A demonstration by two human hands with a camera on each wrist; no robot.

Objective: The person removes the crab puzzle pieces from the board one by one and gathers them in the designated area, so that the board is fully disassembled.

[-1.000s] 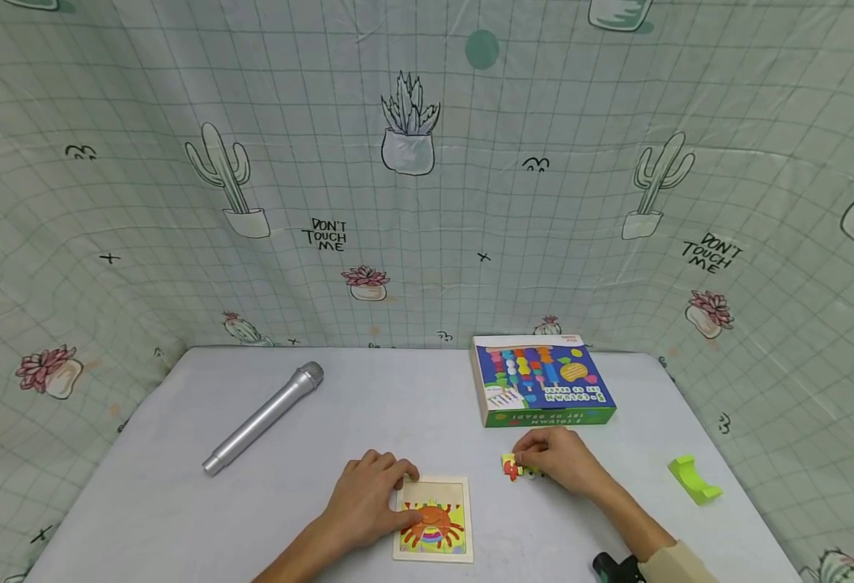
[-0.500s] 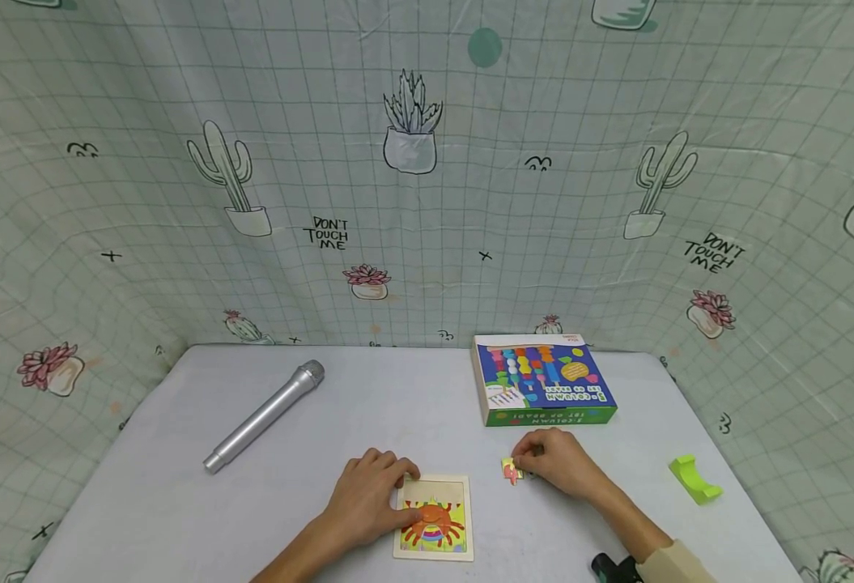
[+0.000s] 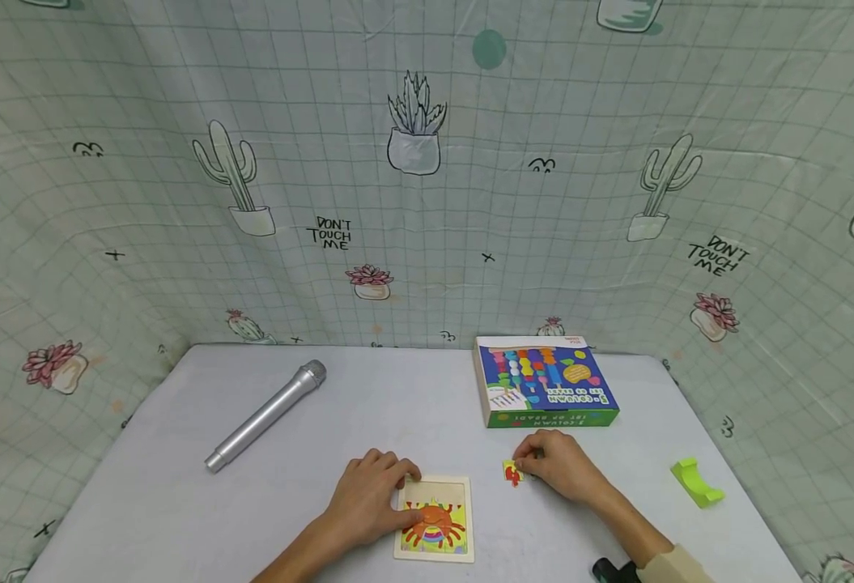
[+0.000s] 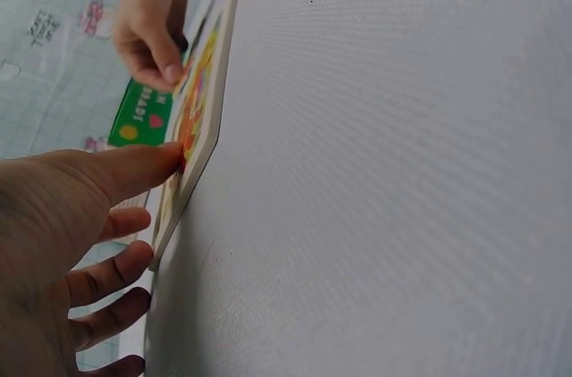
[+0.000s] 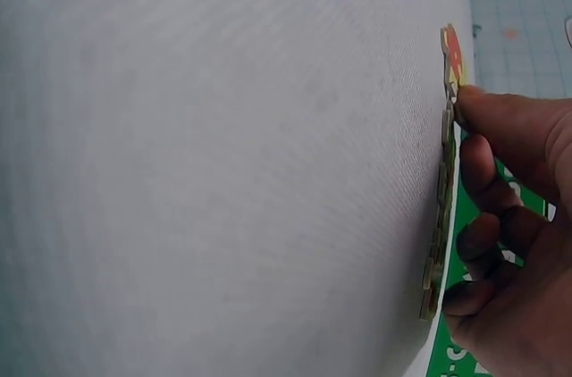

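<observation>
A wooden puzzle board with a pale frame and a crab picture lies at the table's front middle. My left hand rests at its left side, the thumb pressed on the picture and the other fingers loosely bent by the frame's edge. To the right, my right hand pinches a small red and yellow puzzle piece between thumb and forefinger. In the right wrist view, more puzzle pieces lie in a row on the table under that hand; the head view hides most of them.
A bead-set box stands behind my right hand. A silver microphone lies at the left. Off to the right sits a curved lime-green block, and a black object shows beside the right sleeve. A patterned cloth hangs behind the table.
The red and yellow piece has shifted and tilted slightly under my right fingers. Neighbouring pieces that showed by that hand are now covered. My left hand and the board have stayed put.
</observation>
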